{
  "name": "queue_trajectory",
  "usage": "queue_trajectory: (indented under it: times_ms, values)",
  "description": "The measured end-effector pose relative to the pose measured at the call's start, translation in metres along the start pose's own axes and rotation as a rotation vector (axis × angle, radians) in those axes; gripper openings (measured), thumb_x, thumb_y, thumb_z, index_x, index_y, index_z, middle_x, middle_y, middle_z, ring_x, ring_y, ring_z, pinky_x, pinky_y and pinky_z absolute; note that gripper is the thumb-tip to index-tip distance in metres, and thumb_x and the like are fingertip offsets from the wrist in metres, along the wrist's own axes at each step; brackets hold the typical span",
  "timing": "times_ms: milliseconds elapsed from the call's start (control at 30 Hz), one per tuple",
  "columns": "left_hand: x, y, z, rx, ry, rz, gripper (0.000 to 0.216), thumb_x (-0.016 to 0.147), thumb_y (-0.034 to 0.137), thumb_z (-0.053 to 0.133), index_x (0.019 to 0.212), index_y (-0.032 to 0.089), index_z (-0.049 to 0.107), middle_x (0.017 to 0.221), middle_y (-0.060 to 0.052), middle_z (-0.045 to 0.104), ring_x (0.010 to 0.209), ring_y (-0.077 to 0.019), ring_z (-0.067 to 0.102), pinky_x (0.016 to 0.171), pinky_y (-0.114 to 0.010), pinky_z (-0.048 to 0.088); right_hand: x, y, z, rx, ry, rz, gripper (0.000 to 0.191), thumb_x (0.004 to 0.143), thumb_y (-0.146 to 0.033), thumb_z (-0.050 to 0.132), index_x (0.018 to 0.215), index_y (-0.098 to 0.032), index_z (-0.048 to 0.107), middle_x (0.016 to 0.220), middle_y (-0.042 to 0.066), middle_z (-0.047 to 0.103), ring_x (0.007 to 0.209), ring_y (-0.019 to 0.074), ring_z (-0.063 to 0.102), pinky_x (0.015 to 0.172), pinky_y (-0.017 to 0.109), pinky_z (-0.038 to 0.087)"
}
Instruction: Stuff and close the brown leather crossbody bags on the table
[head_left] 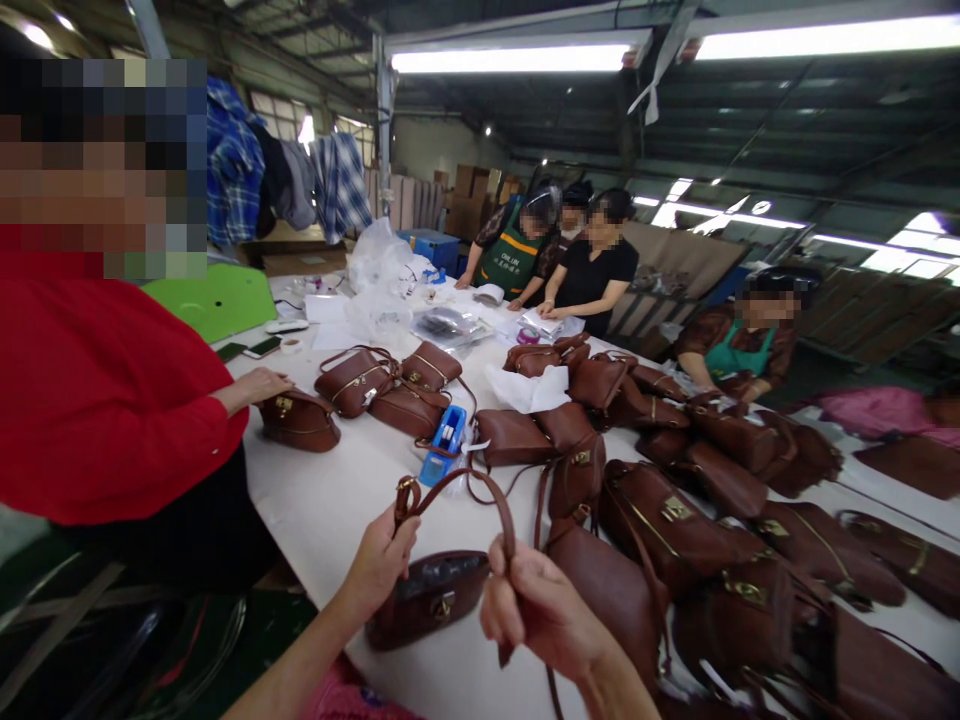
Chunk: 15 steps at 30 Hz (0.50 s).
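My left hand pinches one end of a brown leather strap near its gold clasp. My right hand grips the other end, so the strap arches up between them. Below the strap lies a small brown handbag with a gold lock, on the white table just in front of me.
Several brown handbags crowd the table to the right and centre. A blue tape dispenser sits among them. A person in red stands at left touching a bag. Other workers sit at the far side, by plastic bags.
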<state>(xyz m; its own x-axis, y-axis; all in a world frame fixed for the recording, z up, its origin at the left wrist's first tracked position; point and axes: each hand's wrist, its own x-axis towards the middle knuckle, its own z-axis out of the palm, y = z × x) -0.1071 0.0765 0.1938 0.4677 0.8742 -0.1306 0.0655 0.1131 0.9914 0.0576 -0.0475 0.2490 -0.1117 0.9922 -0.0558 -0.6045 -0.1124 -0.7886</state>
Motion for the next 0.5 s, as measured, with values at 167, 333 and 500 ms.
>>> queue_trajectory:
  times_ms: [167, 333, 500]
  values:
    - [-0.006, 0.001, 0.014, -0.061, 0.046, -0.031, 0.037, 0.076, 0.055, 0.058, 0.071, 0.019, 0.050, 0.050, 0.007, 0.047, 0.043, -0.0103, 0.044, 0.043, -0.022, 0.038, 0.037, 0.037, 0.010, -0.109, 0.123, 0.221, 0.045, 0.069, -0.055, 0.079, 0.072, -0.014, 0.061, 0.066, 0.000, 0.059, 0.057, 0.0096, 0.053, 0.056, 0.024, 0.043]
    - [-0.005, 0.010, 0.012, -0.203, 0.027, -0.084, 0.043, 0.075, 0.057, 0.061, 0.079, 0.014, 0.063, 0.081, -0.009, 0.072, 0.077, -0.0206, 0.067, 0.076, -0.031, 0.054, 0.042, 0.056, -0.003, -0.201, 0.187, 0.392, 0.049, 0.057, -0.052, 0.086, 0.076, -0.010, 0.069, 0.055, -0.002, 0.057, 0.048, 0.0087, 0.051, 0.054, 0.025, 0.043]
    - [-0.008, 0.008, 0.014, -0.373, -0.057, -0.266, 0.051, 0.070, 0.061, 0.067, 0.085, 0.013, 0.059, 0.085, -0.012, 0.073, 0.060, -0.0159, 0.065, 0.051, -0.024, 0.050, 0.047, 0.068, -0.004, -0.149, 0.227, 0.417, 0.053, 0.055, -0.060, 0.084, 0.072, -0.012, 0.067, 0.051, -0.005, 0.054, 0.042, 0.0063, 0.047, 0.045, 0.022, 0.039]
